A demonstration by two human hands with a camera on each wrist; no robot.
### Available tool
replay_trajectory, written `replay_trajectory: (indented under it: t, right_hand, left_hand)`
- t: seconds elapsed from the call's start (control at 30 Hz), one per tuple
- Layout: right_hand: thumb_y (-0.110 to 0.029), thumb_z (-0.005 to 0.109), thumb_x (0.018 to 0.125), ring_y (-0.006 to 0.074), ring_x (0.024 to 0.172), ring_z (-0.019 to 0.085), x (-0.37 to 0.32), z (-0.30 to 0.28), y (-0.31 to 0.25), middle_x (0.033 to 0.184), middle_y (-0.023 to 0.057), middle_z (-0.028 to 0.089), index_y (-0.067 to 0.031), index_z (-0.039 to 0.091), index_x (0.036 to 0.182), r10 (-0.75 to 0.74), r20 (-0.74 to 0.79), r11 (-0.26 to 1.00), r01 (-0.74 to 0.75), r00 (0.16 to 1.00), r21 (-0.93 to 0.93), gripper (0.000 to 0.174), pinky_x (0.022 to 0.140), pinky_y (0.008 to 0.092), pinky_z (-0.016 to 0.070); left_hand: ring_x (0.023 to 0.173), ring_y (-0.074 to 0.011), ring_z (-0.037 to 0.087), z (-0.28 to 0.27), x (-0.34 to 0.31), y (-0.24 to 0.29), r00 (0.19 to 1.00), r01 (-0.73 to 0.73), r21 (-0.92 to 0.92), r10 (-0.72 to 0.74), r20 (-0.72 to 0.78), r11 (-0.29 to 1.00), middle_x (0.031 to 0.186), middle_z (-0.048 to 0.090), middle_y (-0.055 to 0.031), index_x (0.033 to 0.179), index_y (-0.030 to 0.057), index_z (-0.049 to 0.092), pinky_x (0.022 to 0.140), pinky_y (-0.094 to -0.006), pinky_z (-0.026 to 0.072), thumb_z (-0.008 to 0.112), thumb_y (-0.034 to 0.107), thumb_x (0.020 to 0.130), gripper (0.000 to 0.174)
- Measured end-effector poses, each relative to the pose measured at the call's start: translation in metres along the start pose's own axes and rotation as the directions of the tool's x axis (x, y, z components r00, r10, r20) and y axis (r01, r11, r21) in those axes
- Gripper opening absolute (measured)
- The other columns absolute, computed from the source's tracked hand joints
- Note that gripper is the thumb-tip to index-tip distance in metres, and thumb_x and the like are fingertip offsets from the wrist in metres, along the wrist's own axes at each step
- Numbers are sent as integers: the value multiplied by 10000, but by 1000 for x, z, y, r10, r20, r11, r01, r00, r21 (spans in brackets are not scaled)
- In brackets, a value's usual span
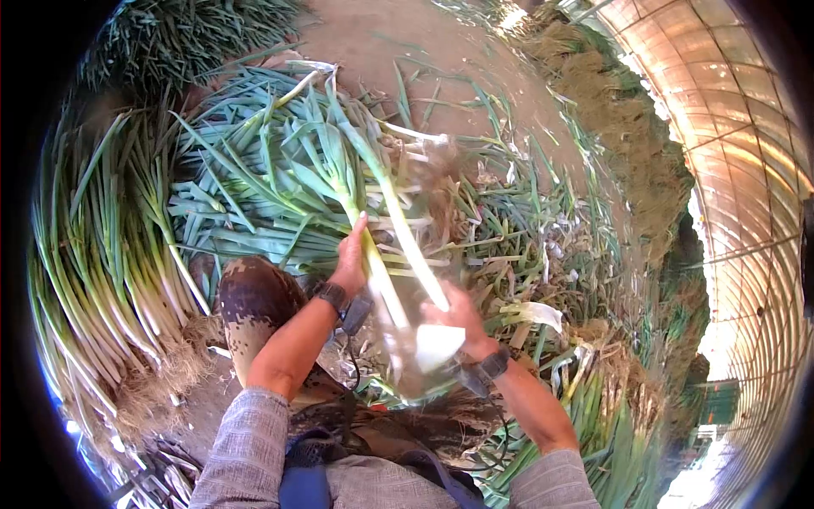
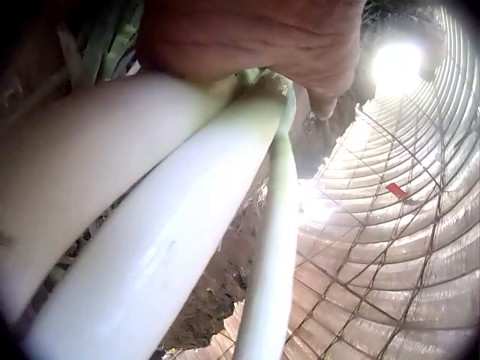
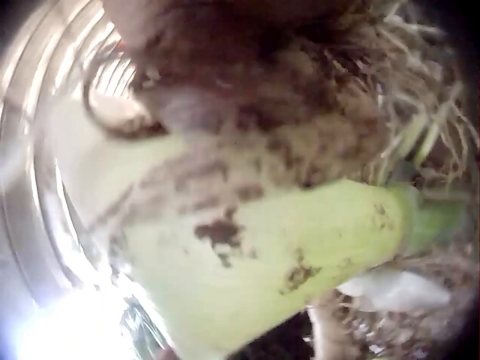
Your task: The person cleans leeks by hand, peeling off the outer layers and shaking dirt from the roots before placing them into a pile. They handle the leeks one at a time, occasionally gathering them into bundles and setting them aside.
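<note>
My left hand [image 1: 352, 261] grips leeks [image 1: 373, 259] around their stalks, green tops pointing up and away. In the left wrist view, the hand [image 2: 255, 37] curls over several thick white stalks [image 2: 165, 225]. By the lower end of one stalk, my right hand [image 1: 459, 321] is blurred and pinches a loose pale outer layer [image 1: 439, 346] that hangs below it. The right wrist view shows this yellow-green layer [image 3: 262, 255] wide and close, spotted with brown soil; the fingers above it are too blurred to separate.
A heap of leeks [image 1: 246, 161] lies beyond the left hand. Rooted leeks [image 1: 110, 254] line the left side, with dark green leaves [image 1: 186, 38] behind. Peeled scraps [image 1: 543, 229] cover the ground at right, near another leek pile [image 1: 602, 424]. A ribbed tunnel wall [image 1: 746, 170] curves along the right.
</note>
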State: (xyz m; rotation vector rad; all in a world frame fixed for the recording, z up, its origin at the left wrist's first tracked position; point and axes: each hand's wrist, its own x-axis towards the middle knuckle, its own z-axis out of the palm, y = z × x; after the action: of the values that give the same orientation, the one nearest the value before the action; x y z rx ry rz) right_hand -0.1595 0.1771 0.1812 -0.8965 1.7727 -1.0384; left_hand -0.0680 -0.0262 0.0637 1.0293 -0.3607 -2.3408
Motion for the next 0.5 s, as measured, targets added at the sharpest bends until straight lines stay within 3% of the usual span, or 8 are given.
replay_trajectory:
  t: [0.07, 0.1, 0.13, 0.23, 0.3, 0.4, 0.47, 0.5]
  right_hand:
    - [-149, 658, 832, 259, 659, 664, -11, 18, -26, 861, 162, 657, 43, 466, 1225, -79, 107, 835, 124, 991, -536, 478, 581, 352, 542]
    - [-123, 653, 809, 334, 669, 660, -16, 28, -37, 862, 203, 639, 45, 445, 1226, -170, 164, 609, 234, 972, -758, 495, 585, 423, 528]
    - [-120, 643, 805, 387, 681, 644, -16, 28, -35, 828, 222, 634, 67, 412, 1246, -207, 204, 514, 284, 957, -809, 532, 601, 453, 524]
    - [-134, 634, 818, 368, 640, 643, -21, 25, -39, 797, 208, 636, 84, 396, 1264, -185, 214, 422, 275, 959, -864, 551, 570, 454, 521]
    - [-158, 632, 832, 326, 580, 634, -31, 23, -55, 786, 186, 631, 78, 416, 1260, -39, 109, 620, 110, 993, -777, 535, 521, 444, 510]
    - [-166, 616, 854, 269, 500, 598, -80, 3, -85, 779, 149, 626, 46, 472, 1241, 86, 108, 824, -10, 990, -566, 464, 457, 410, 481]
    - [-179, 603, 873, 239, 549, 609, -116, -37, -97, 808, 115, 639, 10, 509, 1256, 43, 286, 504, 226, 957, -833, 438, 469, 389, 478]
    - [-178, 600, 873, 226, 615, 621, -123, -93, -75, 856, 109, 641, -2, 512, 1270, -32, 192, 379, 190, 981, -906, 443, 520, 382, 491]
  left_hand:
    - [675, -209, 556, 14, -8, 2, 994, 6, -80, 3, 107, 997, 809, 558, -45, 1005, 60, 573, 622, -372, 498, 770, 498, 753, 543]
    - [688, -214, 564, 16, -4, 0, 997, 23, -17, -22, 70, 1000, 799, 560, -50, 1010, 46, 574, 621, -376, 503, 772, 501, 746, 562]
    - [701, -219, 573, 22, -6, 3, 999, 42, 46, -43, 34, 998, 789, 561, -55, 1014, 31, 575, 620, -380, 508, 775, 505, 740, 582]
    - [658, -236, 571, 36, -7, 11, 1000, -1, 149, -2, 20, 989, 785, 565, -100, 996, -30, 569, 584, -397, 504, 735, 366, 766, 487]
    - [608, -262, 566, 47, 4, 29, 997, -67, 197, 60, 45, 978, 797, 561, -144, 989, -75, 549, 544, -428, 497, 678, 244, 769, 408]
    - [741, -286, 596, 53, 45, 71, 991, -134, 139, 133, 17, 981, 847, 568, -155, 1004, -79, 536, 662, -467, 528, 654, 257, 799, 411]
    - [824, -313, 597, 46, 66, 116, 973, -218, 142, 202, 114, 966, 920, 569, -167, 1047, -59, 521, 761, -490, 530, 650, 268, 804, 428]
    - [733, -279, 579, 53, 60, 136, 976, -188, 69, 179, 122, 980, 834, 559, -132, 983, -6, 525, 695, -450, 524, 646, 264, 800, 348]
